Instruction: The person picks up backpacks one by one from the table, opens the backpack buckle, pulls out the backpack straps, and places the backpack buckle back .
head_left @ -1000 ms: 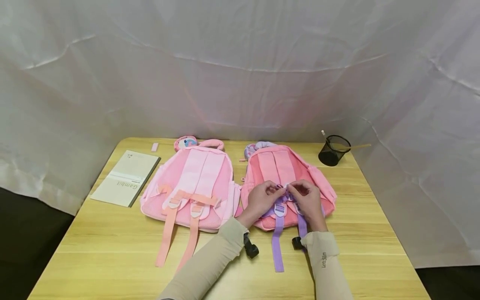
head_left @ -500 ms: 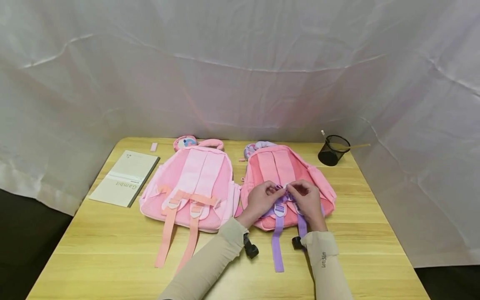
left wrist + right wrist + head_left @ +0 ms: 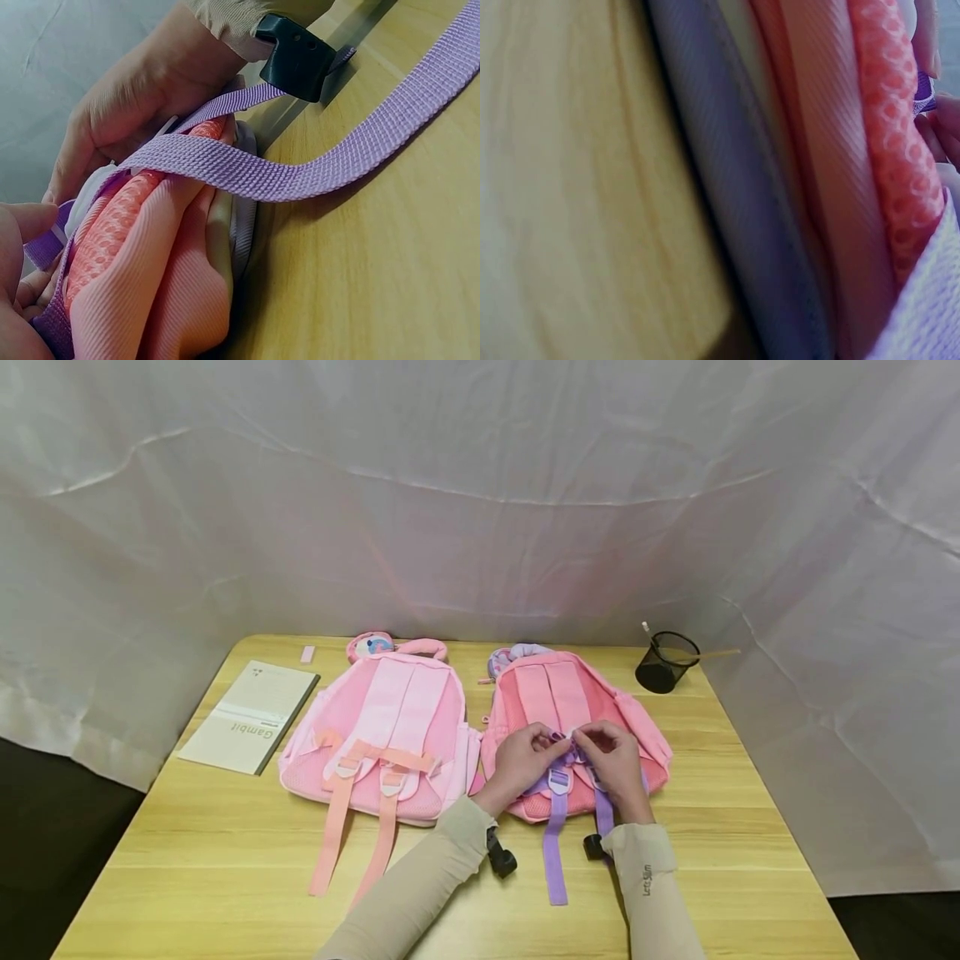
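Note:
A coral-pink backpack (image 3: pixel 637 714) lies with its straps up at the middle right of the table. Over its lower part, my left hand (image 3: pixel 521 758) and right hand (image 3: pixel 619 764) meet fingertip to fingertip in the head view. Both pinch a short purple strap (image 3: pixel 46 246); the fingers partly hide it, and a small pale bit shows between them. A white buckle (image 3: pixel 558 779) with a long purple webbing tail (image 3: pixel 554 860) sits just below my left hand. In the right wrist view, fingertips (image 3: pixel 951 120) hold a purple strap loop (image 3: pixel 924 96) at the edge.
A light pink backpack (image 3: pixel 348 697) with peach straps lies directly left of the coral one. Farther left are a notebook (image 3: pixel 247 718) and a small pink-and-white block (image 3: pixel 307 653). A black mesh pen cup (image 3: pixel 662 675) holding pencils stands at the back right corner.
Nearly nothing differs. Both hands stay at the same spot on the purple strap, with at most tiny fingertip movements; the backpacks lie as before.

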`<state>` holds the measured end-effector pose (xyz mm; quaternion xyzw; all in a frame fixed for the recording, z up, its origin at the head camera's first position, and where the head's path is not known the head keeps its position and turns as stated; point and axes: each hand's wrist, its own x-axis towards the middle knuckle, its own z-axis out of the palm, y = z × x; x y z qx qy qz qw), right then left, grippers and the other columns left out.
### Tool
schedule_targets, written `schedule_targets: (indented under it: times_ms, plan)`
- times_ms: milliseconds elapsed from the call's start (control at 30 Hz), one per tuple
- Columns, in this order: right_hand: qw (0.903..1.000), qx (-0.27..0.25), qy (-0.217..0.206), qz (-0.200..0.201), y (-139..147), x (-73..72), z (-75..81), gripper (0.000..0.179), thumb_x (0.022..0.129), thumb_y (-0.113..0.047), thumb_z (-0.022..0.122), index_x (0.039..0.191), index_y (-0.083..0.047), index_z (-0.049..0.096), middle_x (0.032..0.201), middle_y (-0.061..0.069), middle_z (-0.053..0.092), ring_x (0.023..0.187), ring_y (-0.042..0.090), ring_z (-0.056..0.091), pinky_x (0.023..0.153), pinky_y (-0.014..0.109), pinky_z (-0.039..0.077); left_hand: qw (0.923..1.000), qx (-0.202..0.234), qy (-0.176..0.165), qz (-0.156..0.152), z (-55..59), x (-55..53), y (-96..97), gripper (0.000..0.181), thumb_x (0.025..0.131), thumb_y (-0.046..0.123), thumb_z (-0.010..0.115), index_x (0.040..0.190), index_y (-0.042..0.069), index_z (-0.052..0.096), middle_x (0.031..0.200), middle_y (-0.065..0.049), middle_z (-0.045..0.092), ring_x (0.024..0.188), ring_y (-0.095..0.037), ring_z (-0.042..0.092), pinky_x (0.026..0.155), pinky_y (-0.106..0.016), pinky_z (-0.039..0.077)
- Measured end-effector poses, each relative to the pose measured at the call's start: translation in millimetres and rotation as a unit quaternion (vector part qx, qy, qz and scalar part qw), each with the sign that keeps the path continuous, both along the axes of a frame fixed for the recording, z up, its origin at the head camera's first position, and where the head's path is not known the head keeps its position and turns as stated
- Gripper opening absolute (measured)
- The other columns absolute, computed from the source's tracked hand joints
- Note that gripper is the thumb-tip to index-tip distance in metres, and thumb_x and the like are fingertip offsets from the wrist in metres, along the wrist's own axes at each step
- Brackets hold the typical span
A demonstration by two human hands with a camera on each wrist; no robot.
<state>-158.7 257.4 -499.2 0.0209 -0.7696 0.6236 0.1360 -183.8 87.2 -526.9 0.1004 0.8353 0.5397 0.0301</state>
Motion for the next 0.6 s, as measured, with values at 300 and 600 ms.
schedule_targets:
  times_ms: [300, 600]
  plan:
    - [1.0000, 0.005, -0.006, -0.001, -0.2, -0.8, -1.3, 0.015, 0.092, -0.004, 0.077, 0.099, 0.009, 0.074, 0.086, -0.003, 0.072, 0.079, 0.003, 0.065, 0.074, 0.016, 0.054, 1.0000, -0.005, 0.008, -0.002, -1.1, 1.4, -0.9, 0.034, 0.092, 0.053, 0.074, 0.092, 0.019, 0.070, 0.079, 0.009, 0.068, 0.068, -0.001, 0.058, 0.066, -0.021, 0.047]
    - [0.9994, 0.033, -0.007, -0.002, -1.1, 0.4, 0.3, 0.014, 0.092, -0.005, 0.077, 0.098, 0.007, 0.074, 0.091, 0.012, 0.074, 0.081, 0.004, 0.066, 0.076, 0.017, 0.055, 0.9991, -0.015, 0.037, -0.012, -5.5, 3.6, -3.1, 0.031, 0.094, 0.050, 0.073, 0.091, 0.020, 0.070, 0.076, 0.009, 0.066, 0.067, 0.000, 0.056, 0.065, -0.020, 0.047]
